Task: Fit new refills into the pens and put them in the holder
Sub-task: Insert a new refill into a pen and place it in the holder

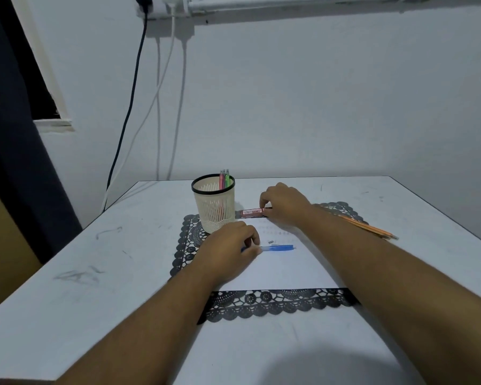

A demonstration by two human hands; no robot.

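A cream mesh holder (213, 207) with a black rim stands on the mat and has a pink and a green pen (224, 179) in it. A blue pen (278, 248) lies on the white sheet; my left hand (228, 248) covers its left end, fingers curled on it. Beside the pen lies a tiny grey part (271, 242). Just right of the holder, my right hand (283, 204) pinches the right end of a pink refill pack (251, 213) that lies there.
A black lace mat (275, 304) with a white sheet (283, 270) over it lies on the white table (95, 273). Orange pencils (372, 228) lie at the right, partly under my right forearm. Cables hang down the wall behind the table.
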